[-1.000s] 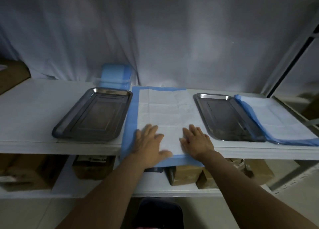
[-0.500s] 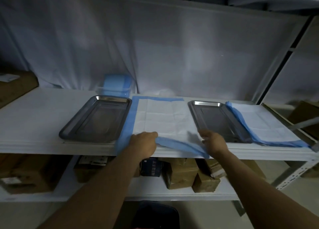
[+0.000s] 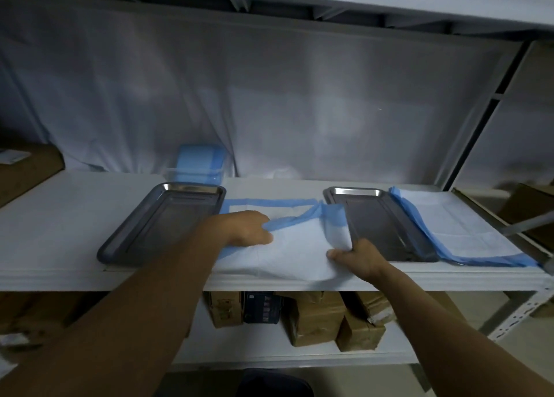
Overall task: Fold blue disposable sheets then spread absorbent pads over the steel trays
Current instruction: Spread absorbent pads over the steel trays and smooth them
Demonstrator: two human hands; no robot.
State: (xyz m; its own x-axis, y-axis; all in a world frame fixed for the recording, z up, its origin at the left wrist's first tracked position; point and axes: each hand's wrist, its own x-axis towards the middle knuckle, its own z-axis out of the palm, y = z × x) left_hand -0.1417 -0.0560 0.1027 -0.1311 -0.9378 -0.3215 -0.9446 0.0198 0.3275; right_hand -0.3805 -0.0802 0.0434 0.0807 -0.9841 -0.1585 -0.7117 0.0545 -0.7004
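A blue-edged white absorbent pad [image 3: 295, 244] lies on the white shelf between two steel trays, its near half turned over toward the back. My left hand [image 3: 242, 227] grips the folded blue edge on the left. My right hand [image 3: 358, 254] pinches the pad's right corner beside the right steel tray [image 3: 386, 226]. The left steel tray [image 3: 162, 223] sits bare. A second pad [image 3: 461, 232] lies flat to the right of the right tray, its blue edge lapping the tray's rim.
A pack of folded blue sheets [image 3: 199, 164] stands at the back behind the left tray. A brown box [image 3: 27, 169] sits far left. Several cardboard boxes [image 3: 314, 315] fill the lower shelf. A shelf post [image 3: 476, 121] rises at right.
Both hands went from pressing flat on the pad to gripping its near edge and lifting it over toward the back, folding the pad. The camera view has tilted upward.
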